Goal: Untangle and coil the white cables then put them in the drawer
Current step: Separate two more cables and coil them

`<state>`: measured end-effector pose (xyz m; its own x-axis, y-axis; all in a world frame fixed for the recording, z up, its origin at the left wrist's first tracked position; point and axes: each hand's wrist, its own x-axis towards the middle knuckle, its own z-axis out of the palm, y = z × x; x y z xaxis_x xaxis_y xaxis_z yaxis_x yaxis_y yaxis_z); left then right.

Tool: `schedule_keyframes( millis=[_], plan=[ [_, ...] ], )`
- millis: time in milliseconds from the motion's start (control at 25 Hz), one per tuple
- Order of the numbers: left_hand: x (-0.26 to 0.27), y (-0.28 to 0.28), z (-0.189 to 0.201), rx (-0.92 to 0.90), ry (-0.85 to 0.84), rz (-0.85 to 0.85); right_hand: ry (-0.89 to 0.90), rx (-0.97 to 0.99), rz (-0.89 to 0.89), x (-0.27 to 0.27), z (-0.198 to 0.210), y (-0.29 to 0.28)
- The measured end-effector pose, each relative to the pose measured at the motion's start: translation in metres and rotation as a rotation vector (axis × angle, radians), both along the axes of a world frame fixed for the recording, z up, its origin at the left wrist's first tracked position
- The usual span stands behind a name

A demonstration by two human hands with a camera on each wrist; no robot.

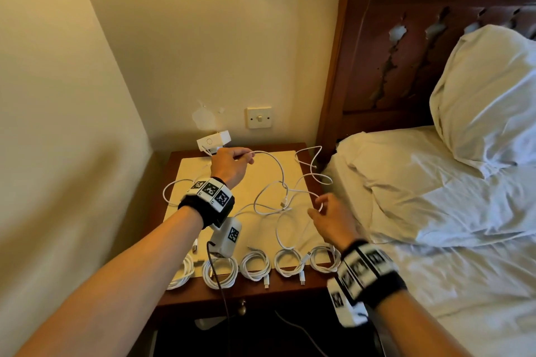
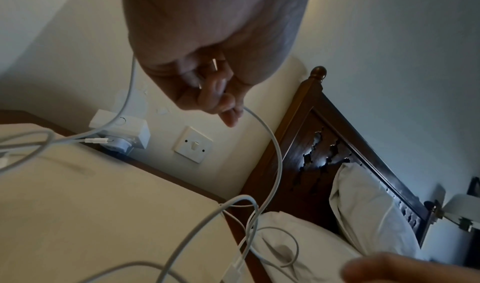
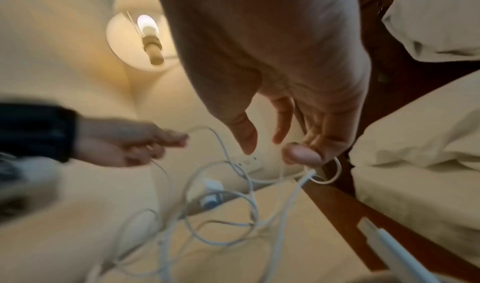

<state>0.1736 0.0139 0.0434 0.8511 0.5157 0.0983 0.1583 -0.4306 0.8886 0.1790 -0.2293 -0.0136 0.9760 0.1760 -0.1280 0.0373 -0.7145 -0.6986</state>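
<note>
Cables were the whole job, and much of it looked done: five white coils [image 1: 255, 265] sat in a row along the front edge of the nightstand [image 1: 298, 281], from the left corner across to the right. None of them had gone into the drawer [image 1: 242, 306] below, which showed only its small knob and seemed closed.

Starting at the left, the left hand [image 1: 230, 165] was held above the back of the nightstand, near a white adapter [image 1: 213, 140] at the wall. Its fingers [image 2: 228, 104] were curled around one loose cable [image 2: 275, 150], which ran out of the fist and drooped down toward the middle.

In the middle lay the tangle [image 1: 278, 197], several strands crossing and looping over each other on the pale top, one loop trailing off toward the bed [image 1: 435, 211].

On the right, the right hand [image 1: 333, 220] hovered at the nightstand's right edge. Its thumb and forefinger were spread apart, while a lower fingertip [image 3: 302, 155] hooked a small loop of cable [image 3: 335, 172].

By this reckoning, the last strands needed separating and coiling, then everything needed stowing.
</note>
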Motion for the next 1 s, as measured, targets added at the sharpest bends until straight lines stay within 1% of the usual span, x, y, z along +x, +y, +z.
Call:
schedule_keyframes(
  millis=[80,120,160,200,280,400,480,640,720,800,840,920,1000],
  plan=[
    [-0.004,0.001,0.005,-0.013,-0.048,0.000,0.127,-0.105,-0.005,0.037,-0.014,0.015],
    [-0.005,0.003,0.006,-0.029,-0.064,-0.008,0.198,-0.126,0.017,0.051,-0.021,0.020],
    [-0.008,0.005,0.008,-0.040,-0.071,-0.021,0.236,-0.079,0.028,0.058,-0.024,0.023],
    [-0.009,0.008,0.009,-0.036,-0.071,-0.034,0.238,-0.006,0.014,0.064,-0.024,0.027],
    [-0.012,0.017,0.015,0.017,-0.089,-0.046,0.124,0.166,-0.008,0.068,-0.018,0.035],
    [-0.012,0.030,0.038,0.086,-0.196,-0.016,-0.038,0.379,0.004,0.066,0.021,0.047],
    [-0.013,0.036,0.063,0.134,-0.261,-0.013,-0.140,0.459,0.035,0.065,0.055,0.055],
    [-0.022,0.041,0.128,0.228,-0.407,-0.008,-0.316,0.557,0.118,0.060,0.126,0.064],
    [-0.030,0.047,0.161,0.273,-0.508,0.032,-0.371,0.651,0.098,0.056,0.158,0.064],
    [-0.035,0.052,0.184,0.268,-0.570,0.084,-0.387,0.737,0.048,0.051,0.179,0.061],
    [-0.037,0.054,0.190,0.270,-0.565,0.088,-0.382,0.746,0.042,0.048,0.184,0.060],
    [-0.045,0.052,0.198,0.294,-0.537,0.059,-0.388,0.728,0.072,0.038,0.191,0.058],
    [-0.057,0.048,0.217,0.311,-0.562,0.045,-0.437,0.735,0.099,0.029,0.207,0.056]
  ],
)
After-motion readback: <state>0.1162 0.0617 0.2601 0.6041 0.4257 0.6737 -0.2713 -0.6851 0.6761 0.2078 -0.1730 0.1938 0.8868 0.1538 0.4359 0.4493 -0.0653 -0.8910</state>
